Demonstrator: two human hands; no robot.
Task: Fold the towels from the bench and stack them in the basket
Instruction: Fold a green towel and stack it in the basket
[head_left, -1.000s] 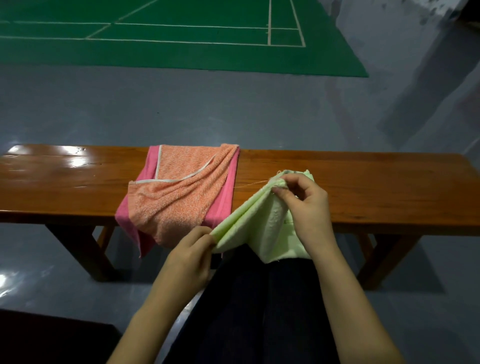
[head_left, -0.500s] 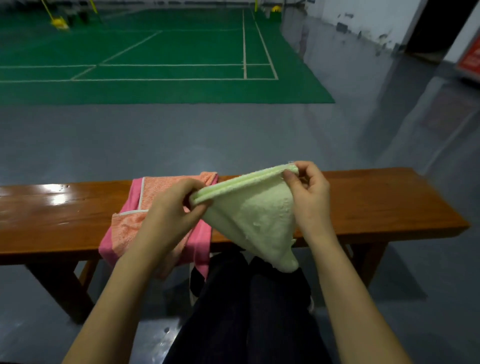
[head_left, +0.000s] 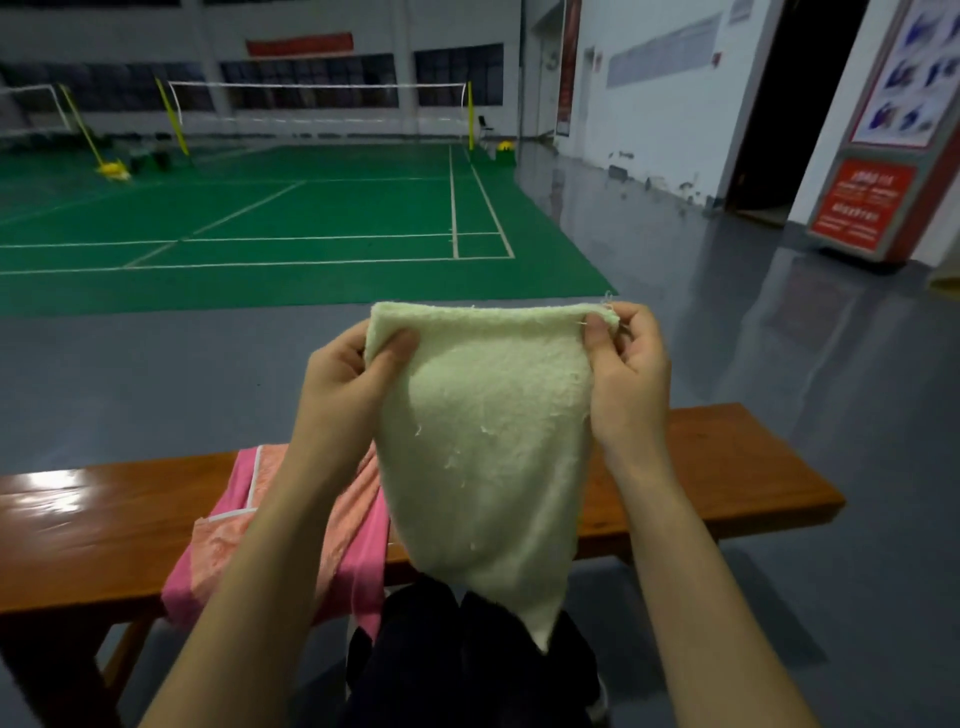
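Above the surface's (head_left: 727, 467) near edge, both hands hold a pale green towel (head_left: 483, 441) up in the air — the left hand (head_left: 343, 384) pinches its top left corner, the right hand (head_left: 623, 374) its top right corner, each grip closed on the cloth. An orange towel (head_left: 332, 514) lies on a pink towel (head_left: 363, 577) — draped over that near edge.
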